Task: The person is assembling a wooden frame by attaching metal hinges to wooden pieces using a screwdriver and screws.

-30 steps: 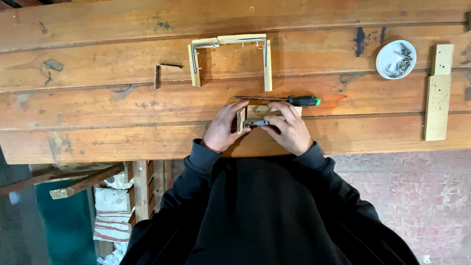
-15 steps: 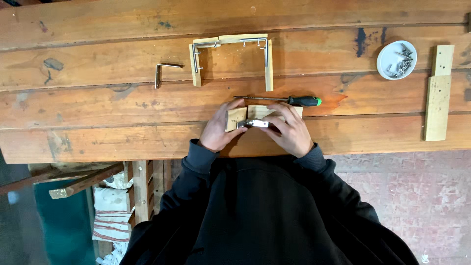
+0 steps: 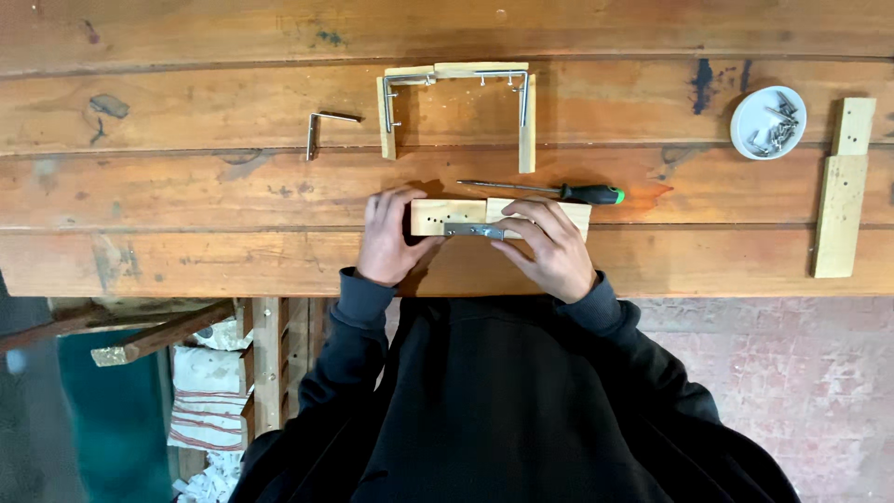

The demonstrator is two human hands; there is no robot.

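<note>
My left hand (image 3: 391, 237) and right hand (image 3: 549, 247) clamp the two light, stiff wood blocks (image 3: 498, 216), fingers pinning the thin, slippery metal bracket (image 3: 473, 229) at six o'clock.

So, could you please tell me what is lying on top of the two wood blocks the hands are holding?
A flat metal bracket lies across the wood blocks at their joint. The right hand covers its right end, so any screws there cannot be seen. The left hand steadies the left block.

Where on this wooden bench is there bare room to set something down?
Bare planks lie left of the loose metal angle bracket, and between the green-handled screwdriver and the white dish of screws. It is crowded around both hands and the three-sided wooden frame.
</note>
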